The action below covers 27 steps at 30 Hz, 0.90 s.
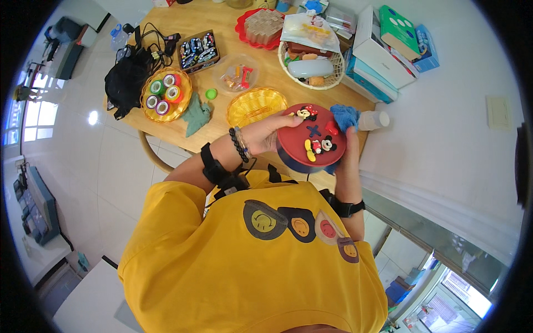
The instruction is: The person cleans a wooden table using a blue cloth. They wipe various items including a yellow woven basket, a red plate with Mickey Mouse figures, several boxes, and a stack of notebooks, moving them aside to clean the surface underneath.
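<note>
My left hand (272, 135) grips a round tin-like box (313, 132) by its left side, with the thumb laid over the lid. The lid is red and carries raised cartoon mouse figures, a red heart-like piece and a dark blue cross; the side wall is dark blue. At the box's right edge, my right hand (352, 143) holds a crumpled blue cloth (345, 118) against it, and more blue cloth shows below near the rim. The box is held above the table's front edge. Most of the right fingers are hidden behind the box and cloth.
On the wooden table (225, 37) stand a yellow woven basket (257, 106), a basket of tape rolls (166, 95), a clear bowl of wrapped sweets (236, 75), a box of toy cars (199, 50), a filled white basket (312, 70), a green cloth (195, 115) and a white bottle (374, 120).
</note>
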Tool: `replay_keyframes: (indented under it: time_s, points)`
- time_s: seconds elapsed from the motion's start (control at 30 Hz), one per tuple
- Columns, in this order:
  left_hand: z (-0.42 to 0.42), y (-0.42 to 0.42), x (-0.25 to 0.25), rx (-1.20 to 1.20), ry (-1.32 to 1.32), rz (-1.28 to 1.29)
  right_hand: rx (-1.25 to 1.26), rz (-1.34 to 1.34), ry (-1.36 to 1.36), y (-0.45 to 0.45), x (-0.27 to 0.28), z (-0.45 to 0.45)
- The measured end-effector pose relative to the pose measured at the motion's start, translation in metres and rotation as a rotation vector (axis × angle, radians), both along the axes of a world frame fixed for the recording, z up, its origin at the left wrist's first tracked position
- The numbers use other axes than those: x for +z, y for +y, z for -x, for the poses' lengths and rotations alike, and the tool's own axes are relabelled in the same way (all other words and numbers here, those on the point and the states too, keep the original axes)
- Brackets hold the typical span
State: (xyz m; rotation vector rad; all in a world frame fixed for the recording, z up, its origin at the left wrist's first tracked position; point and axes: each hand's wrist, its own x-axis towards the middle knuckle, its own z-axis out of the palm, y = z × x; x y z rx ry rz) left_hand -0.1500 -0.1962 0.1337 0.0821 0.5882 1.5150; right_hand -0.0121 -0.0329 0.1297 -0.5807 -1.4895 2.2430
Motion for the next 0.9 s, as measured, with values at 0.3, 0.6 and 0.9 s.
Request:
replay_keyframes:
  time_s: [0.3,0.6,0.9]
  points:
    - [0.002,-0.001,-0.022,-0.161,-0.092,-0.205,0.317,0.431,-0.06,-0.022,0.025,0.018]
    - [0.11,-0.071,-0.02,0.765,0.25,-0.119,-0.186,0.16,-0.328,0.064,-0.071,-0.053]
    - [0.251,-0.101,-0.127,1.335,0.273,0.459,-0.283,0.239,-0.316,0.051,-0.075,-0.079]
